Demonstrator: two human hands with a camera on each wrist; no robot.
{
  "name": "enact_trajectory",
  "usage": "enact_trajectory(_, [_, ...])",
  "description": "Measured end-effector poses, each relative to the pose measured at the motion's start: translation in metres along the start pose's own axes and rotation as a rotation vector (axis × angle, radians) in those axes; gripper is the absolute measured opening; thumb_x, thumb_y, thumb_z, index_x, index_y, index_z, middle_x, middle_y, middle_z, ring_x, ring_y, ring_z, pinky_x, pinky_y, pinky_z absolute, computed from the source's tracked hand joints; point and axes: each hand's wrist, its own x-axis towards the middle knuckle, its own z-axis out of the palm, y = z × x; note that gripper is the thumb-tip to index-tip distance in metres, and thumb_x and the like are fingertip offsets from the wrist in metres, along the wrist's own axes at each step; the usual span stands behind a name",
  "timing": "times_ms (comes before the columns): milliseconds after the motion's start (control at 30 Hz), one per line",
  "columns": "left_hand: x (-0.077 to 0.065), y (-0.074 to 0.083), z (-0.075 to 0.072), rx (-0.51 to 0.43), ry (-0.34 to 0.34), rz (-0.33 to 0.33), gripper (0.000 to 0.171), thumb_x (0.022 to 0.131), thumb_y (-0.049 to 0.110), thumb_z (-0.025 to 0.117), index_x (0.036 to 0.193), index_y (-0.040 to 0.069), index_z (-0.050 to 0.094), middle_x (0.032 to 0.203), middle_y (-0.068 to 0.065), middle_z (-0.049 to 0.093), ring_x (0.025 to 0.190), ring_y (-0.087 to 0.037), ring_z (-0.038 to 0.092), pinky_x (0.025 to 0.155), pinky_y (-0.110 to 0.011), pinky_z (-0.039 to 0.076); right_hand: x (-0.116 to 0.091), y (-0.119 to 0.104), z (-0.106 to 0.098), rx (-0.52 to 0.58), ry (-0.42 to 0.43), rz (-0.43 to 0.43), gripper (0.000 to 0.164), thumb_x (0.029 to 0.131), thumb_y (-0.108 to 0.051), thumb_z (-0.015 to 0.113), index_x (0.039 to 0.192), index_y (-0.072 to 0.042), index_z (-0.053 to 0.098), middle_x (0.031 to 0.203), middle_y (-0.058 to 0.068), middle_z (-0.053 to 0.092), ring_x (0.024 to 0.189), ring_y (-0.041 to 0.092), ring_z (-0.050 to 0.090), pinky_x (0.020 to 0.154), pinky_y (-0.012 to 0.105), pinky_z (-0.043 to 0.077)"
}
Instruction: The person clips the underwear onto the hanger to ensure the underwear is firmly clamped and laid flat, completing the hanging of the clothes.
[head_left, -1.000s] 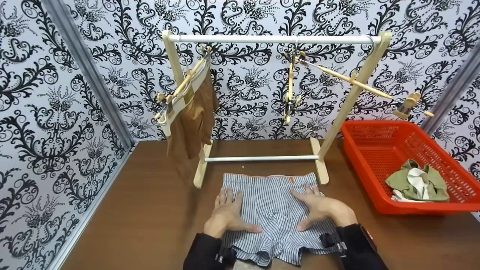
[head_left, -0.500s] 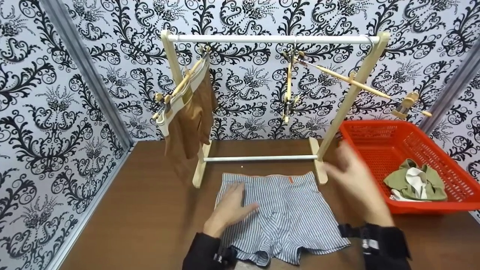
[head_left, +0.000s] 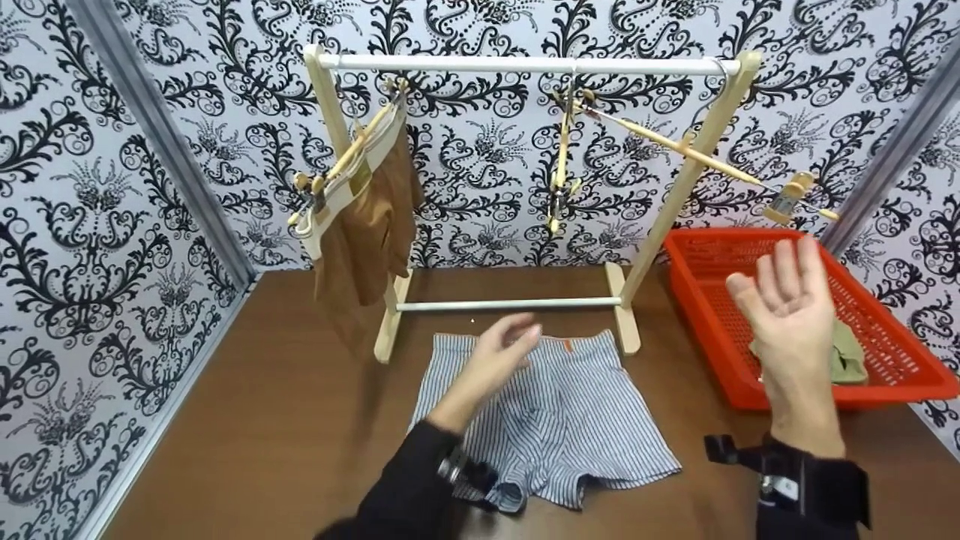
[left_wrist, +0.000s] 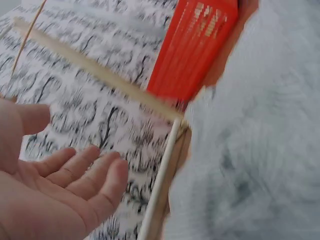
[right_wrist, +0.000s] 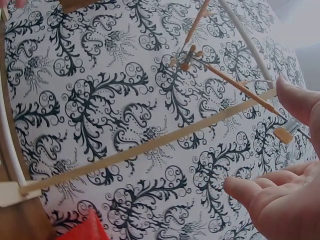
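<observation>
Striped shorts (head_left: pixel 600 420) lie spread flat on the table, waistband toward the rack. Above them my left hand (head_left: pixel 499 356) is raised, holding nothing, its fingers loosely bent; the left wrist view shows the palm and fingers (left_wrist: pixel 75 175) apart from the blurred cloth. My right hand (head_left: pixel 791 315) is lifted in front of the red basket, palm showing, thumb apart from the fingers. A wooden clip hanger (head_left: pixel 690 152) hangs at the rack's right, its end clip (head_left: pixel 787 199) just above that hand. In the right wrist view this clip (right_wrist: pixel 285 134) appears between thumb and fingers, untouched.
The rack's white top bar (head_left: pixel 480 64) spans the back. Brown shorts (head_left: pixel 375 232) hang clipped on a left hanger; another hanger (head_left: pixel 561 165) holds nothing at the middle. The red basket (head_left: pixel 697 330) contains green and white clothing (head_left: pixel 847 360), partly hidden by my right hand.
My right hand has left the striped shorts and moved right and up toward the hanger's end clip. My left hand has lifted off the cloth. The head view has shifted slightly.
</observation>
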Motion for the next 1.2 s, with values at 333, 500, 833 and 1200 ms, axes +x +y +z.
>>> enact_trajectory(333, [0.072,0.076,0.058,-0.371,-0.021,-0.041,0.047,0.103,0.027,0.059,0.143,0.001,0.051,0.125,-0.011,0.068,0.109,-0.025,0.068,0.091,-0.036,0.056,0.021,-0.026,0.010,-0.052,0.006,0.007,0.100,0.089,0.001,0.075,0.163,-0.019,0.011,0.167,0.007,0.018,0.151,0.021,0.026,0.102,0.017,0.041])
enact_trajectory(500, [0.099,0.102,0.079,-0.548,-0.056,0.030,0.051,0.105,0.030,0.056,0.145,0.000,0.046,0.132,-0.014,0.064,0.114,-0.027,0.066,0.097,-0.040,0.053,0.021,-0.033,0.017,-0.060,-0.005,0.009,0.088,0.091,-0.008,0.075,0.161,-0.016,0.023,0.164,0.012,0.025,0.144,0.022,0.040,0.100,0.020,0.045])
enact_trajectory(833, [0.122,0.150,0.109,-0.742,-0.087,0.039,0.044,0.104,0.018,0.057,0.142,-0.001,0.048,0.130,-0.020,0.063,0.110,-0.029,0.068,0.091,-0.034,0.056,0.015,-0.042,0.032,-0.123,0.031,-0.106,0.049,0.094,-0.013,0.072,0.140,-0.004,0.058,0.135,0.016,0.063,0.113,0.021,0.068,0.094,0.030,0.051])
enact_trajectory(1200, [0.128,0.179,0.122,-0.783,-0.138,0.059,0.034,0.100,0.004,0.058,0.134,-0.002,0.059,0.113,-0.018,0.071,0.093,-0.021,0.071,0.085,-0.030,0.057,0.007,-0.043,0.040,-0.213,0.083,-0.216,0.036,0.095,-0.006,0.070,0.130,-0.001,0.064,0.126,0.019,0.067,0.108,0.021,0.070,0.089,0.029,0.053])
